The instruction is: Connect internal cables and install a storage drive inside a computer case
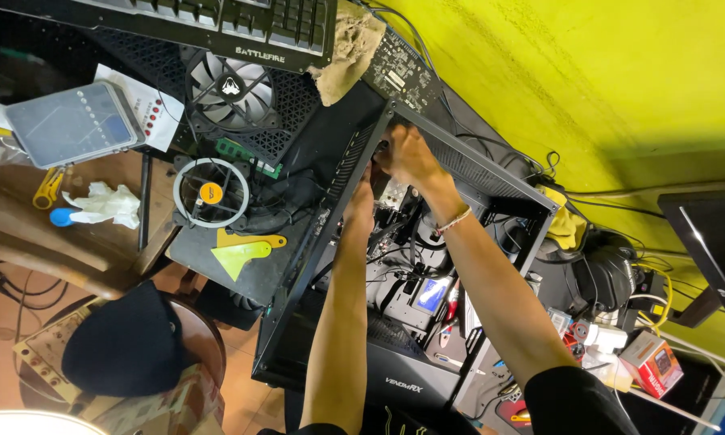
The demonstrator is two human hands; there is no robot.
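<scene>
Yellow wall upper right of frame. One open computer case (459, 173) at centre, long axis running lower left to upper right. Two fans upper left: black fan (232, 87), ring fan (210, 192). My left hand (360, 208) and right hand (408, 153) both inside case; grip hidden, cannot tell.
</scene>
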